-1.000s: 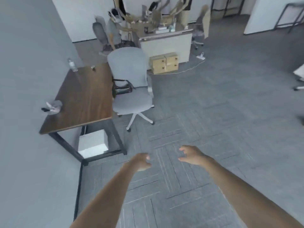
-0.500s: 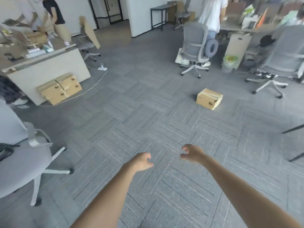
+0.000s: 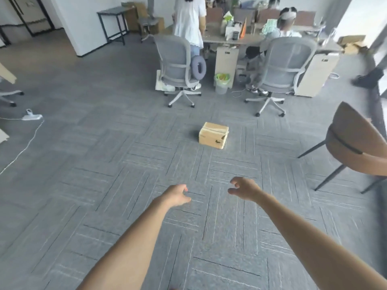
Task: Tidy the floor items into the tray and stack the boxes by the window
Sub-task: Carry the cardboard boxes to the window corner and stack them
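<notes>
Head view: box (image 3: 213, 135), tan cardboard, rectangular, taped top, closed, resting on grey ribbed carpet tiles (image 3: 104, 185) laid in alternating directions, well ahead of both hands. Left hand (image 3: 177, 195) and right hand (image 3: 244, 189), bare, outstretched over the carpet, fingers loosely curled, grasping nothing. Beyond: two grey mesh swivel chairs (image 3: 180, 63), white bin (image 3: 222, 83); brown curved-shell chair (image 3: 356, 147) at right.

Both bare forearms reach forward side by side, the left hand (image 3: 176, 195) and the right hand (image 3: 244, 189) held apart in the air, fingers loosely curled toward each other, gripping nothing.
</notes>
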